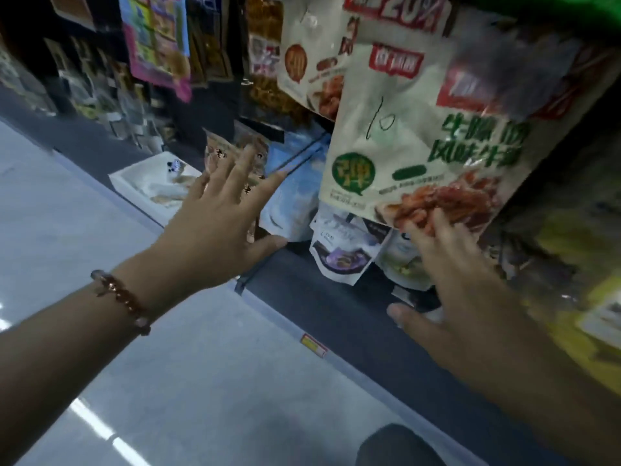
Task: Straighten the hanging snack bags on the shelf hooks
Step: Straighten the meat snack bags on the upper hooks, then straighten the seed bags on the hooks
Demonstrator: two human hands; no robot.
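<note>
White with green print and a photo of red-brown meat, the front bag (433, 136) hangs tilted at the upper right, its lower edge swung left, with "10" handwritten on its face. The right hand (470, 290) reaches up to it with fingers straight and spread; the blurred fingertips (433, 223) lie against the bag's bottom edge, pressing rather than gripping, and the thumb sticks out to the left, holding nothing. Behind and left of this bag hangs a second bag (312, 62) of the same design, partly covered by it. The left hand (221, 227) is stretched forward, palm down, fingers splayed and straight, holding nothing; whether it touches the pale blue pouch (295, 196) just beyond its fingers I cannot tell. A beaded bracelet (124, 297) circles the left wrist. Below the front bag stand smaller pouches (339, 253) on the dark shelf (322, 307). Farther left, a pink packet (158, 45) hangs among darker, blurred ones, and a white tray (148, 186) sits by the shelf's edge. Pale grey floor (84, 230) fills the lower left.
</note>
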